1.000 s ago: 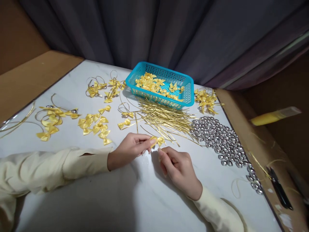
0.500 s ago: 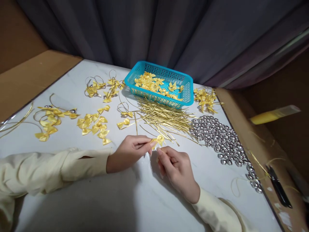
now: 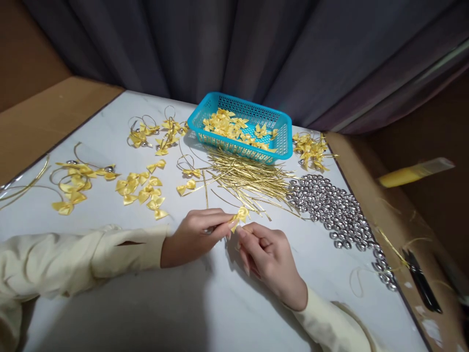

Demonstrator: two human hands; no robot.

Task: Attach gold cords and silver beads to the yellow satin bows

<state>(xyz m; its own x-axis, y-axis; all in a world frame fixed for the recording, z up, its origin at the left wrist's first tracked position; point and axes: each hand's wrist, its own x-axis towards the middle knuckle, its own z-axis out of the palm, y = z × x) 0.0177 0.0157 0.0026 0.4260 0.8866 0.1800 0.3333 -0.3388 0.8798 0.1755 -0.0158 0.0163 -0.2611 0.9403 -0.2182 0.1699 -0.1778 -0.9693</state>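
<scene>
The left hand [image 3: 194, 235] pinched a small yellow bow [image 3: 240, 215] between thumb and forefinger, its other fingers curled in, and held it just above the table [image 3: 205, 303] near the middle. The right hand [image 3: 269, 259] met it from the near side, fingertips closed up against the underside of the bow; whether it gripped the bow itself or something fine beneath it could not be told. Both wrists came out of cream sleeves [image 3: 120, 247] that lay across the near part of the table. Just beyond the hands lay a loose heap of gold wires [image 3: 252, 178], spread toward the far edge. Touching the far end of that heap stood a blue basket [image 3: 282, 142] with more yellow bows inside. To the right of the wires, toward the right edge, a dense patch of silver bells [image 3: 333, 208] trailed down along that edge. A cluster of finished bows [image 3: 311, 149] lay right of the basket at the far right corner. Left of the hands, loose bows [image 3: 142, 188] were scattered, and farther toward the left edge lay bows with wire loops [image 3: 76, 178]. Another such group [image 3: 157, 134] sat left of the basket. Dark scissors [image 3: 421, 283] rested off the table's right edge.
</scene>
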